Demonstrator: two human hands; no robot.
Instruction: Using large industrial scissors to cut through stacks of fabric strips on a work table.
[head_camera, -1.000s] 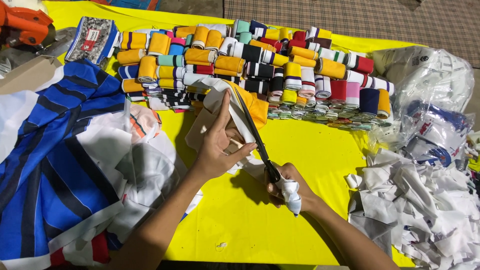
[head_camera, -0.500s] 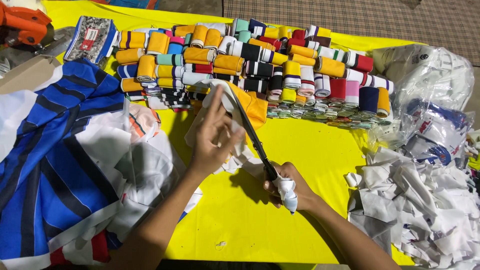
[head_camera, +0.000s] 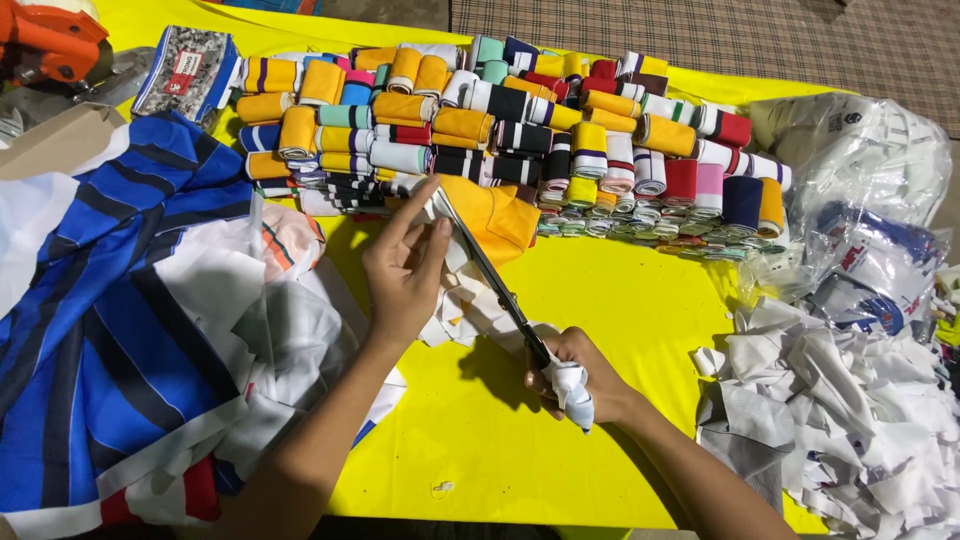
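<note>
Table (head_camera: 620, 330), yellow-covered: rolled striped trims (head_camera: 500, 120) fill the far edge, blue cloth the left, white scraps (head_camera: 840, 420) the right. Near the middle my left hand (head_camera: 402, 265) pinches limp, light white fabric (head_camera: 465, 300), best held beside the cut; my right hand (head_camera: 580, 385) clenches long scissors (head_camera: 490, 275). I see open yellow at the near edge.

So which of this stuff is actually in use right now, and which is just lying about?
In use:
- left hand, holding the fabric piece
- right hand, working the scissors
- white offcuts under the blades

Lying about:
- rolled trims
- blue striped cloth
- white scrap heap
- plastic bags
- orange tool
- yellow table
</note>
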